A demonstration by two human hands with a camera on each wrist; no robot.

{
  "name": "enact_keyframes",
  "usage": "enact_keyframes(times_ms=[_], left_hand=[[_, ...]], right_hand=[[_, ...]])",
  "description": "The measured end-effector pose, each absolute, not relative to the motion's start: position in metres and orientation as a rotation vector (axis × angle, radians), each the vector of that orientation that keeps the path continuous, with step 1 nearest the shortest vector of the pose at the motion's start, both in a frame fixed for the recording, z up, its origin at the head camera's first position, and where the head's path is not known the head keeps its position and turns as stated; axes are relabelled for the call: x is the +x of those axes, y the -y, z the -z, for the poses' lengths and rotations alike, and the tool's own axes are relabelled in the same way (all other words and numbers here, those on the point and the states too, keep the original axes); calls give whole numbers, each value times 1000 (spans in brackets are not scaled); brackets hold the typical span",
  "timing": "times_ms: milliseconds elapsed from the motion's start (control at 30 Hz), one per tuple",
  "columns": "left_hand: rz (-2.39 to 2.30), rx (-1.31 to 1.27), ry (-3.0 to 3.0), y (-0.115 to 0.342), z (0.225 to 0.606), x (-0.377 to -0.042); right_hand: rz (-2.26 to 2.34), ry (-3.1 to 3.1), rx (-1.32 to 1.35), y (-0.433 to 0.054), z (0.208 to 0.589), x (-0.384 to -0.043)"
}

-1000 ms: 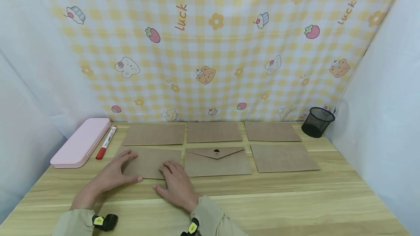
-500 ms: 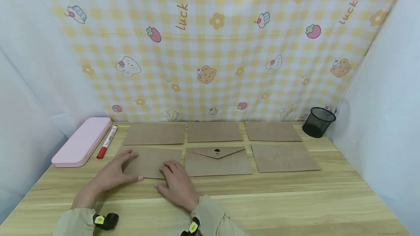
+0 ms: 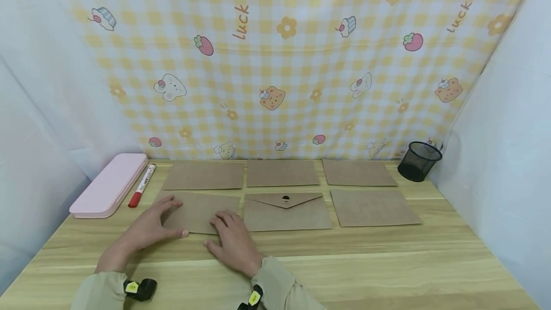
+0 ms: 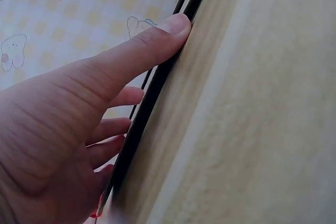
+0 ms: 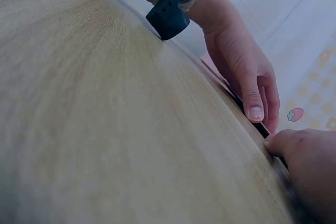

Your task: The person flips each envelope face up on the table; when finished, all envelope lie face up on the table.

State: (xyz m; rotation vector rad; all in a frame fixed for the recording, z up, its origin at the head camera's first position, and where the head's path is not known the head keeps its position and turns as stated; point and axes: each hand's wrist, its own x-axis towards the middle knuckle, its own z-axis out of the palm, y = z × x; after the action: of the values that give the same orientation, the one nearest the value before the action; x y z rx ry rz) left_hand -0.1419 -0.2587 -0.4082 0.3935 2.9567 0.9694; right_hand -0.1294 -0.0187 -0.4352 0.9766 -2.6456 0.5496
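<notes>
A brown kraft envelope (image 3: 199, 207) lies flat at the left of the front row, its plain side up. My left hand (image 3: 148, 228) rests over its left end, fingers spread on top and thumb at the near edge. In the left wrist view, that thumb (image 4: 170, 27) touches the envelope's dark edge. Across the right end of the same envelope, my right hand (image 3: 234, 243) lays its loosely bent fingers, with the thumb apart on the table side. Beside it, a second envelope (image 3: 286, 219) shows its pointed flap with a small black hat print.
A plain envelope (image 3: 374, 208) ends the front row; three more, including one at back left (image 3: 204, 175), form the back row. Left stand a pink case (image 3: 109, 183) and a red-capped marker (image 3: 142, 185). A black mesh cup (image 3: 417, 161) is at the back right.
The view shifts very slightly. Both hands stay in place on the left front envelope, and the other things have not moved.
</notes>
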Motion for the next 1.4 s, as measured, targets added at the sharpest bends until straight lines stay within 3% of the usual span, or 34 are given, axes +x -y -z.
enact_keyframes(times_ms=[1400], left_hand=[[-1006,425,-2937,257,405,-143]], right_hand=[[-566,2583,974,18,438,-131]])
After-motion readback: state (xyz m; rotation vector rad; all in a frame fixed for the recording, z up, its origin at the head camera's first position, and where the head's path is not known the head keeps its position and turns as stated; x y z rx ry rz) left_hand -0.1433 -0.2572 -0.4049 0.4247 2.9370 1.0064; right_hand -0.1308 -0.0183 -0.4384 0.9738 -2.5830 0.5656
